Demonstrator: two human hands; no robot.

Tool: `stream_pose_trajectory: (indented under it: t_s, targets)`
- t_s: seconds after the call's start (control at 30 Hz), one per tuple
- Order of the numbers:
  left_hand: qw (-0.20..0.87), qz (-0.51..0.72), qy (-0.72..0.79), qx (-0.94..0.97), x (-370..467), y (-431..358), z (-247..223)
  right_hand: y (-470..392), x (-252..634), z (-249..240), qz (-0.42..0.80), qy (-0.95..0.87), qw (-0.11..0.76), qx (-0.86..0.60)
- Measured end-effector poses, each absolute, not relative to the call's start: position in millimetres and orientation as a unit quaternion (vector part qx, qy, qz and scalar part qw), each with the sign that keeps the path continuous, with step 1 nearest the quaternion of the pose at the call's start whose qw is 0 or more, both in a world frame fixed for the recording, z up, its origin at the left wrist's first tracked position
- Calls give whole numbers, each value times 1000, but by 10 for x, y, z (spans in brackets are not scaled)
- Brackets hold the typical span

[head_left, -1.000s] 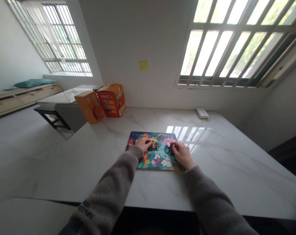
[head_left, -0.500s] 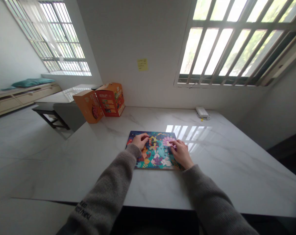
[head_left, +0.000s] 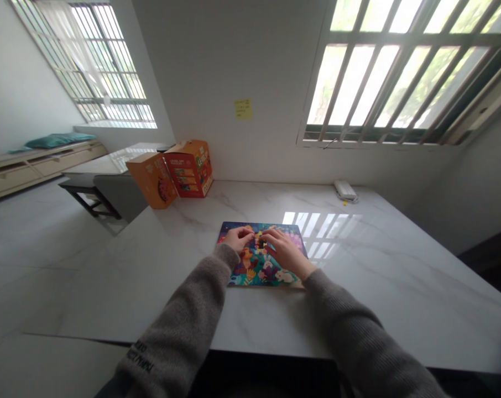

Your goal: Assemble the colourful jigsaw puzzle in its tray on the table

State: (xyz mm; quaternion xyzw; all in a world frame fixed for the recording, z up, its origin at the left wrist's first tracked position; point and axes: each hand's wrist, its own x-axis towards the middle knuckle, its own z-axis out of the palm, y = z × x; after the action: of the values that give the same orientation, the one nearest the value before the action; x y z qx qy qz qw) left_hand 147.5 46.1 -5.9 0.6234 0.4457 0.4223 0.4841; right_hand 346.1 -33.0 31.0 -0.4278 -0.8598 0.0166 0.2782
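A colourful jigsaw puzzle [head_left: 271, 273] with rabbits and other animals lies flat on the marble-patterned table, its near edge towards me. My left hand [head_left: 238, 239] is over its upper left part, thumb and finger pinched together; whatever is between the tips is too small to make out. Over the middle and right part reaches my right hand [head_left: 287, 251], fingers bent and a little apart, tips close to the left hand's. I see nothing clearly held in it. Between the two hands, a small dark patch shows in the puzzle's yellow area. The hands cover part of the picture.
Two orange boxes [head_left: 188, 171] stand at the table's back left. A white device with a cable [head_left: 345, 190] lies at the back right by the wall. A yellow note [head_left: 243, 109] is stuck on the wall. Sunlight stripes fall on the table [head_left: 383, 276].
My right hand has moved left from the puzzle's pink area to its middle, near my left hand. My left hand stays almost where it was. The view has shifted slightly.
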Motion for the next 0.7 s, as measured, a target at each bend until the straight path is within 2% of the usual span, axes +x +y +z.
stream_pose_trajectory:
  t_s: [0.2, 0.33, 0.43, 0.7]
  targets:
    - [471, 406, 459, 635, 1450, 474, -50, -217, 3513, 389, -22, -864, 232, -447]
    - [289, 393, 488, 724, 1339, 496, -24, -69, 3636, 347, -8, -854, 205, -479]
    - [172, 327, 480, 796, 1278, 494, -20, 40, 3687, 281, 13, -848, 190, -494]
    - [101, 208, 473, 850, 1289, 426, 3, 157, 3634, 165, 9, -852, 172, -494]
